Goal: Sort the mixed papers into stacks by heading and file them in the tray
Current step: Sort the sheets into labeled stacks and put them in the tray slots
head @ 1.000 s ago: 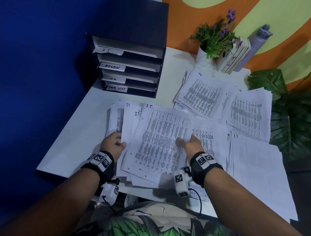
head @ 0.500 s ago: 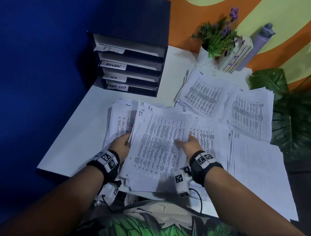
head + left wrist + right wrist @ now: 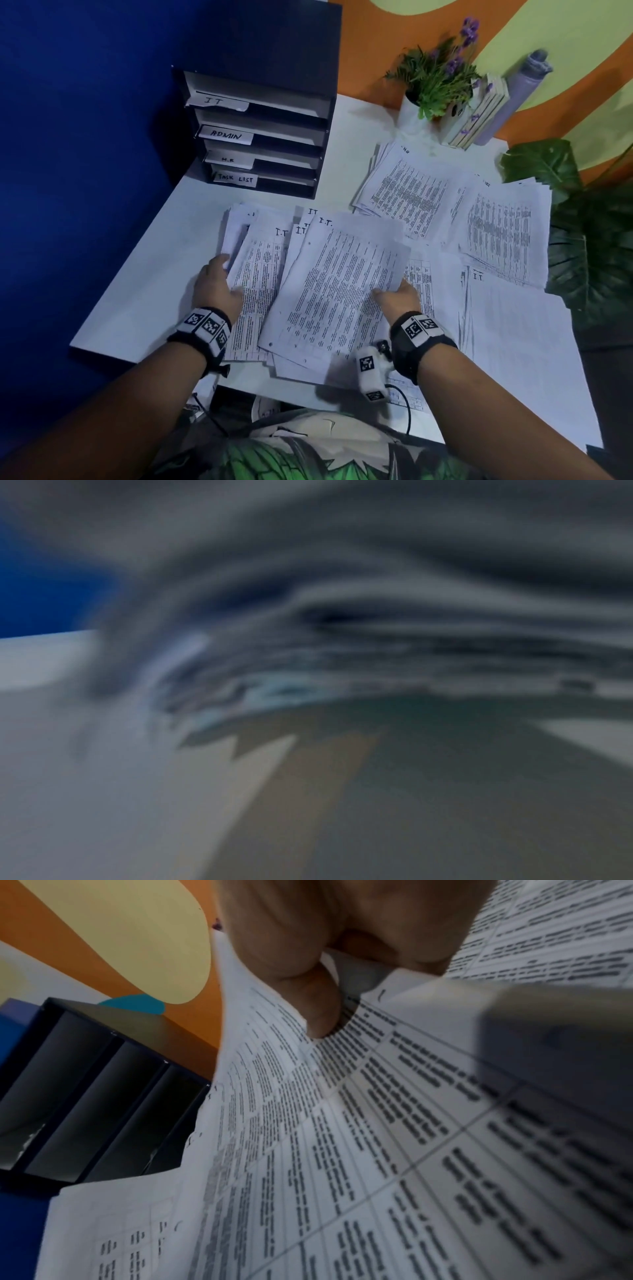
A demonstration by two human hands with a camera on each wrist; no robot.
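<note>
A loose sheaf of printed papers headed I.T. (image 3: 335,284) lies fanned at the table's near middle. My left hand (image 3: 219,287) grips its left edge, thumb on top and fingertips tucked under the sheets. My right hand (image 3: 397,294) pinches the right edge, which curls up off the table; in the right wrist view the thumb (image 3: 318,1001) presses the I.T. papers (image 3: 342,1150) against the fingers. The left wrist view is blurred and shows only stacked paper edges (image 3: 377,656). The black filing tray (image 3: 325,144), with slots labelled IT, ADMIN, H.R and TASK LIST, stands at the back left.
An H.R stack (image 3: 411,195) and another printed stack (image 3: 500,233) lie at the back right. More sheets headed I.T. (image 3: 513,342) lie at the near right. A potted plant (image 3: 435,75), books (image 3: 479,116) and a bottle (image 3: 520,92) line the wall. Large leaves (image 3: 589,240) overhang the right edge.
The fanned I.T. sheets have been drawn closer together. My left hand slid out to the pile's left edge, and my right hand has raised the right edge.
</note>
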